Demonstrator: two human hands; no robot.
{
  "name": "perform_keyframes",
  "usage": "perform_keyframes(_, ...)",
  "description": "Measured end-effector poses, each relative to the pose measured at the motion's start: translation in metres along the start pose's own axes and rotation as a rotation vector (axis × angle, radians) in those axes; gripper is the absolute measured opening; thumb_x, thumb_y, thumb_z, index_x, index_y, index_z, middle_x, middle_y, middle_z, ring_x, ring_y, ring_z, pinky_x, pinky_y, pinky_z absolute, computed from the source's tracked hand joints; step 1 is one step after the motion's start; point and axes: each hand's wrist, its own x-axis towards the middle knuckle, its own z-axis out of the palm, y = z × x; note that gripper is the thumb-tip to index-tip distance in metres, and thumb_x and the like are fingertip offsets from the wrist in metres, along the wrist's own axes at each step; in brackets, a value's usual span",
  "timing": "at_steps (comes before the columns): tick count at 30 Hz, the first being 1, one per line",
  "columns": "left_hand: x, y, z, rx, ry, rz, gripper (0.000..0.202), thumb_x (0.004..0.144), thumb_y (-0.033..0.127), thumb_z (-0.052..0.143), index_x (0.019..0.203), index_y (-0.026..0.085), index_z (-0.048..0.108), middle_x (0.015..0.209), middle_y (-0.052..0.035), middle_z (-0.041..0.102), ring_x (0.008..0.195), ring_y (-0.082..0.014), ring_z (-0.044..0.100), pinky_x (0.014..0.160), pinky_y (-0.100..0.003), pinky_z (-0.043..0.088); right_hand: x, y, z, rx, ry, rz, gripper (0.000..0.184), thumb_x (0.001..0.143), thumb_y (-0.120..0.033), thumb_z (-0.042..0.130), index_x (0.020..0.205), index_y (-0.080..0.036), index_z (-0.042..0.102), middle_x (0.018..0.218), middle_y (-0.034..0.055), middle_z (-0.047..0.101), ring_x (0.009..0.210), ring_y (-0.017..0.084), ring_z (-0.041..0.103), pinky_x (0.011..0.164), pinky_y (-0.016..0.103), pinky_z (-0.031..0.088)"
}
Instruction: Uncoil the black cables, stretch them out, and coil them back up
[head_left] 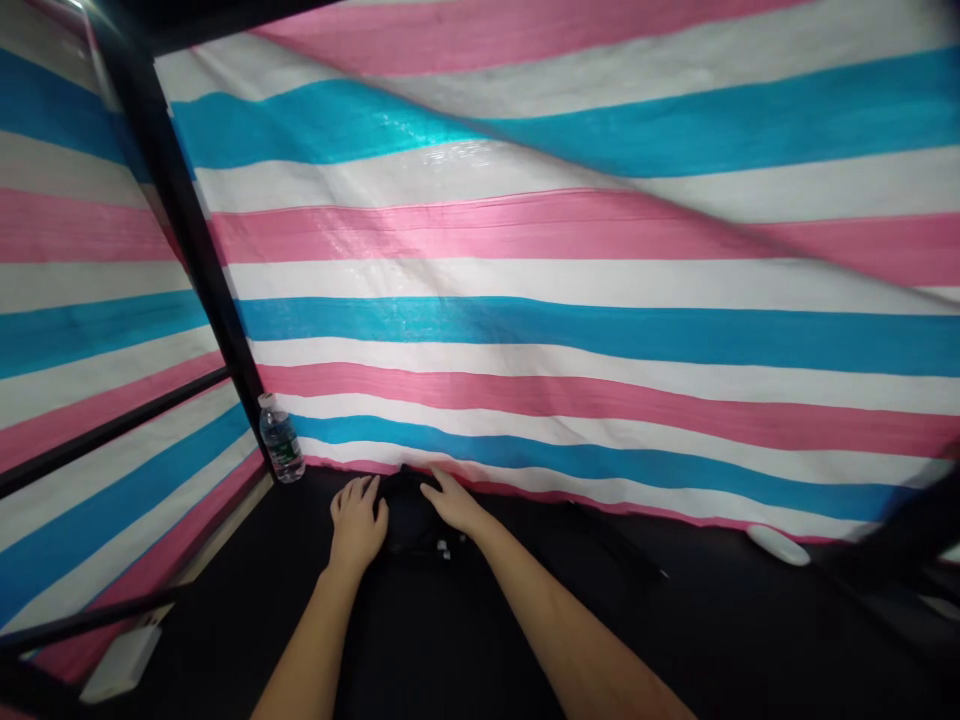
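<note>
A dark, soft-looking black item (409, 510) lies on the black tabletop, its kind hard to make out against the dark surface. Small white bits (443, 549) show at its near edge. My left hand (358, 522) rests at its left side, fingers spread and fingertips close to or touching it. On the other side, my right hand (456, 502) reaches over its right edge, with thumb and fingers apart. Neither hand is visibly wrapped round anything.
A clear water bottle (281, 440) stands in the back left corner by a black post (202, 250). Striped sheeting (525, 235) hangs behind and left. A dark cord-like thing (622, 545) and a white rounded object (778, 545) lie right. A white box (121, 664) sits lower left.
</note>
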Motion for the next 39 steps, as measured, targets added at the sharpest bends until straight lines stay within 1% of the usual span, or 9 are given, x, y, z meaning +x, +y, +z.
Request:
perform_keyframes(4, -0.006, 0.012, -0.021, -0.101, -0.093, 0.238, 0.040, 0.099, 0.025, 0.038, 0.122, 0.024, 0.071, 0.130, -0.0079, 0.068, 0.128, -0.0254, 0.054, 0.115, -0.044, 0.031, -0.024, -0.009, -0.018, 0.021, 0.138, -0.048, 0.042, 0.098, -0.036, 0.054, 0.135, -0.017, 0.059, 0.144, 0.0148, 0.057, 0.135, 0.030, 0.051, 0.115, 0.051, 0.038)
perform_keyframes(8, -0.014, 0.026, -0.032, -0.171, -0.253, 0.412, 0.032, 0.099, 0.037, 0.046, 0.106, 0.026, 0.076, 0.106, -0.0049, 0.074, 0.103, -0.0225, 0.065, 0.099, -0.036, 0.044, -0.079, -0.010, -0.065, -0.009, 0.251, -0.121, 0.040, 0.098, -0.042, 0.046, 0.127, -0.021, 0.064, 0.132, 0.0117, 0.065, 0.126, 0.026, 0.057, 0.112, 0.043, 0.041)
perform_keyframes(13, -0.018, 0.025, -0.029, -0.169, -0.363, 0.441, 0.032, 0.084, 0.047, 0.068, 0.107, 0.025, 0.075, 0.108, -0.0070, 0.072, 0.097, -0.0259, 0.066, 0.086, -0.035, 0.047, -0.146, 0.015, -0.138, -0.170, 0.322, -0.084, 0.028, 0.090, -0.045, 0.061, 0.105, -0.024, 0.070, 0.112, 0.0110, 0.068, 0.113, 0.033, 0.058, 0.106, 0.054, 0.038)
perform_keyframes(16, -0.019, 0.024, -0.025, -0.146, -0.374, 0.436, 0.038, 0.083, 0.048, 0.070, 0.112, 0.024, 0.074, 0.112, -0.0092, 0.071, 0.104, -0.0295, 0.065, 0.094, -0.039, 0.045, -0.165, 0.038, -0.157, -0.414, 0.221, 0.007, 0.037, 0.083, -0.048, 0.069, 0.110, -0.023, 0.070, 0.114, 0.0124, 0.068, 0.109, 0.036, 0.058, 0.099, 0.055, 0.041)
perform_keyframes(20, -0.022, 0.036, -0.025, -0.143, -0.254, 0.475, 0.048, 0.092, 0.053, 0.059, 0.127, 0.020, 0.066, 0.122, -0.0125, 0.066, 0.115, -0.0318, 0.059, 0.104, -0.048, 0.039, -0.174, 0.049, -0.154, -0.593, 0.013, 0.070, 0.032, 0.092, -0.044, 0.058, 0.111, -0.020, 0.067, 0.105, 0.0120, 0.068, 0.095, 0.031, 0.063, 0.086, 0.048, 0.047)
perform_keyframes(25, -0.040, 0.073, -0.025, -0.228, -0.079, 0.704, 0.027, 0.102, 0.027, 0.043, 0.107, 0.020, 0.069, 0.098, -0.0090, 0.068, 0.095, -0.0237, 0.060, 0.090, -0.042, 0.046, -0.181, 0.038, -0.135, -0.566, -0.086, -0.012, 0.027, 0.101, -0.032, 0.042, 0.102, -0.021, 0.066, 0.102, 0.0088, 0.070, 0.095, 0.026, 0.066, 0.087, 0.042, 0.049)
perform_keyframes(31, -0.067, 0.112, -0.009, -0.258, -0.316, 0.969, 0.051, 0.087, 0.021, 0.063, 0.137, 0.023, 0.054, 0.132, -0.0099, 0.063, 0.121, -0.0262, 0.055, 0.103, -0.039, 0.046, -0.198, 0.014, -0.116, -0.461, -0.191, -0.147, 0.032, 0.098, -0.035, 0.052, 0.124, -0.021, 0.065, 0.121, 0.0121, 0.069, 0.111, 0.029, 0.063, 0.100, 0.046, 0.048)
perform_keyframes(35, -0.069, 0.113, 0.004, -0.213, -0.420, 0.991, 0.039, 0.087, 0.015, 0.058, 0.124, 0.023, 0.063, 0.122, -0.0080, 0.067, 0.115, -0.0243, 0.059, 0.101, -0.037, 0.047, -0.198, -0.008, -0.125, -0.314, -0.283, -0.184, 0.025, 0.097, -0.039, 0.057, 0.114, -0.025, 0.069, 0.111, 0.0068, 0.071, 0.105, 0.025, 0.064, 0.098, 0.042, 0.049)
perform_keyframes(39, -0.067, 0.110, 0.009, -0.258, -0.488, 0.995, 0.033, 0.083, 0.013, 0.057, 0.112, 0.024, 0.069, 0.115, -0.0068, 0.069, 0.108, -0.0236, 0.062, 0.097, -0.037, 0.049, -0.188, 0.018, -0.143, -0.271, 0.064, -0.174, 0.030, 0.101, -0.042, 0.048, 0.111, -0.024, 0.069, 0.112, 0.0098, 0.068, 0.112, 0.026, 0.059, 0.102, 0.043, 0.046)
